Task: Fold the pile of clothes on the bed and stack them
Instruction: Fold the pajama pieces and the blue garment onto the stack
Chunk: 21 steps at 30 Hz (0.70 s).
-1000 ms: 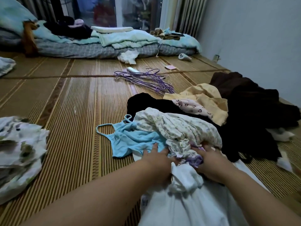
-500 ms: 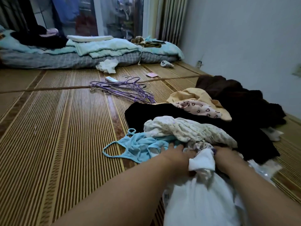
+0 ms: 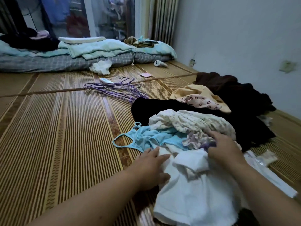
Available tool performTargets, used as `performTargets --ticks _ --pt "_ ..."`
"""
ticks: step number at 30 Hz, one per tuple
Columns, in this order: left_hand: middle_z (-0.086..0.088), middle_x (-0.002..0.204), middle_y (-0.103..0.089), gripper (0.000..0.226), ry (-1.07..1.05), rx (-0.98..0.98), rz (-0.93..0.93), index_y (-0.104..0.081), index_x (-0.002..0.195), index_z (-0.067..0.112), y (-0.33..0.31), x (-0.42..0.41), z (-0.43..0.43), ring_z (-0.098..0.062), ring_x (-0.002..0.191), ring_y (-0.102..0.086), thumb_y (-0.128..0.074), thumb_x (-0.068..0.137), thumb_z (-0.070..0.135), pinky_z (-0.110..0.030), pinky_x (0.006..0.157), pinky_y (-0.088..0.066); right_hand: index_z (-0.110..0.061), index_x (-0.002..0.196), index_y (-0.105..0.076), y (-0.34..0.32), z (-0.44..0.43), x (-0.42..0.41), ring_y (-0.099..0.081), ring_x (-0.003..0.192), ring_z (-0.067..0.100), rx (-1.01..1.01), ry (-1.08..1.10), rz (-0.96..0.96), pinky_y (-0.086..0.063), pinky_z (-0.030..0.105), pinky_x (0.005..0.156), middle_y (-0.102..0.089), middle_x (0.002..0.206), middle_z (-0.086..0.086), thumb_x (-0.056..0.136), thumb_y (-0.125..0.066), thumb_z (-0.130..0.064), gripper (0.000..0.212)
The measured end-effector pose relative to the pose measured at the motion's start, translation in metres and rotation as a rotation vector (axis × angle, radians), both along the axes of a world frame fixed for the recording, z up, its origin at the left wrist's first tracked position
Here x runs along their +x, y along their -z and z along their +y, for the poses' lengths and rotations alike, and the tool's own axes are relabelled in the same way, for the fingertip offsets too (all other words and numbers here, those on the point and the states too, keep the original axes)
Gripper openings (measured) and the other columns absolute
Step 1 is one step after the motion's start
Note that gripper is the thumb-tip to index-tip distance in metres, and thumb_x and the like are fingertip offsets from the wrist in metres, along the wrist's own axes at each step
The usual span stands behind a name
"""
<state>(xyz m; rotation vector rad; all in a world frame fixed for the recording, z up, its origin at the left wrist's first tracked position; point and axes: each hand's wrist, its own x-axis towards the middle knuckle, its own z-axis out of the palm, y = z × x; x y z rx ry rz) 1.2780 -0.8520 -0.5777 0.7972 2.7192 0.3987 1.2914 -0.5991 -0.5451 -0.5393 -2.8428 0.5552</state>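
A pile of clothes lies on the bamboo mat (image 3: 57,136). Nearest me is a white garment (image 3: 195,190). My left hand (image 3: 151,167) rests flat on its left edge with fingers straight. My right hand (image 3: 223,147) grips the cloth where the white garment meets a small purple-and-white floral piece (image 3: 195,141). Beside them lie a light blue camisole (image 3: 146,137), a cream floral garment (image 3: 190,121), black clothes (image 3: 244,121), a yellow garment (image 3: 197,90) and a pink piece with a heart print (image 3: 200,100).
Several purple wire hangers (image 3: 114,90) and a white remote (image 3: 106,80) lie on the mat farther off. A mattress with folded bedding (image 3: 91,49) runs along the back. The wall (image 3: 244,38) stands to the right. A clear plastic wrapper (image 3: 260,160) lies at right.
My left hand has come out of the pile and now lies flat on the white garment's left edge. My right hand has stayed in the cloth. The view has shifted a little.
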Motion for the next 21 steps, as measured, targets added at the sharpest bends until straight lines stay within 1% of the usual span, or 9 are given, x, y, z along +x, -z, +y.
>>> performTargets --ticks 3,6,8,10,12,14,16,18,21 --pt "0.004 0.162 -0.004 0.074 -0.042 0.005 0.004 -0.017 0.148 0.045 0.0 0.014 -0.012 -0.024 0.148 -0.001 -0.053 0.085 0.06 -0.046 0.118 -0.013 -0.023 0.133 -0.055 -0.004 -0.022 0.008 -0.049 0.126 0.028 0.084 -0.119 0.239 -0.041 0.051 0.101 -0.055 0.136 0.007 0.078 -0.055 -0.031 0.056" --pt "0.004 0.162 -0.005 0.073 -0.061 -0.004 -0.004 -0.019 0.148 0.045 -0.004 0.031 -0.021 -0.023 0.148 -0.001 -0.055 0.085 0.057 -0.049 0.118 -0.012 -0.025 0.139 -0.044 -0.021 -0.036 -0.019 -0.037 0.134 0.029 0.263 -0.078 -0.017 -0.036 0.046 0.105 -0.04 0.146 0.007 0.083 -0.063 -0.046 0.063" --pt "0.007 0.161 -0.005 0.072 -0.082 0.024 -0.029 -0.02 0.146 0.047 -0.01 0.041 -0.025 -0.021 0.148 0.001 -0.058 0.085 0.054 -0.052 0.118 -0.009 -0.023 0.122 -0.058 -0.029 -0.044 -0.034 -0.045 0.123 0.032 0.35 -0.012 -0.162 -0.041 0.043 0.1 -0.049 0.131 0.009 0.083 -0.061 -0.037 0.042" --pt "0.009 0.161 -0.006 0.072 -0.105 0.06 -0.037 -0.02 0.145 0.049 -0.018 0.047 -0.028 -0.02 0.148 0.001 -0.059 0.085 0.053 -0.052 0.118 -0.007 -0.017 0.099 -0.067 -0.037 -0.048 -0.038 -0.056 0.106 0.032 0.377 0.031 -0.15 -0.046 0.037 0.084 -0.06 0.109 0.01 0.083 -0.054 -0.021 0.021" --pt "0.008 0.161 -0.009 0.072 -0.128 0.101 -0.015 -0.02 0.145 0.047 -0.032 0.048 -0.033 -0.02 0.148 -0.002 -0.06 0.085 0.051 -0.051 0.118 -0.009 -0.014 0.077 -0.059 -0.049 -0.049 -0.034 -0.059 0.093 0.032 0.206 -0.016 -0.003 -0.04 0.032 0.067 -0.062 0.087 0.008 0.083 -0.052 -0.017 0.009" --pt "0.006 0.16 -0.012 0.074 -0.156 0.162 0.01 -0.021 0.146 0.046 -0.049 0.045 -0.037 -0.02 0.147 -0.007 -0.063 0.085 0.048 -0.05 0.118 -0.014 -0.021 0.066 -0.048 -0.077 -0.05 -0.025 -0.056 0.082 0.029 -0.07 -0.113 0.165 -0.031 0.031 0.062 -0.055 0.074 -0.001 0.084 -0.052 -0.017 0.018" --pt "0.004 0.159 -0.019 0.079 -0.193 0.274 0.038 -0.021 0.148 0.042 -0.069 0.042 -0.039 -0.018 0.145 -0.017 -0.067 0.084 0.043 -0.042 0.117 -0.02 -0.025 0.065 -0.052 -0.116 -0.056 -0.012 -0.052 0.074 0.02 -0.37 -0.223 0.288 -0.036 0.03 0.065 -0.056 0.075 -0.004 0.082 -0.054 -0.017 0.019" --pt "0.001 0.156 -0.028 0.085 -0.244 0.44 0.054 -0.021 0.15 0.036 -0.094 0.037 -0.04 -0.017 0.139 -0.03 -0.072 0.082 0.037 -0.029 0.106 -0.03 -0.022 0.072 -0.059 -0.158 -0.066 0.003 -0.052 0.074 0.021 -0.598 -0.352 0.286 -0.041 0.034 0.069 -0.057 0.078 0.004 0.08 -0.052 -0.016 0.013" --pt "0.001 0.152 -0.034 0.096 -0.293 0.574 0.055 -0.016 0.151 0.033 -0.137 0.036 -0.043 -0.017 0.132 -0.038 -0.077 0.077 0.036 -0.025 0.092 -0.032 -0.021 0.074 -0.059 -0.214 -0.087 0.019 -0.053 0.061 0.016 -0.8 -0.498 0.261 -0.042 0.027 0.055 -0.056 0.068 0.001 0.089 -0.047 -0.011 0.022"
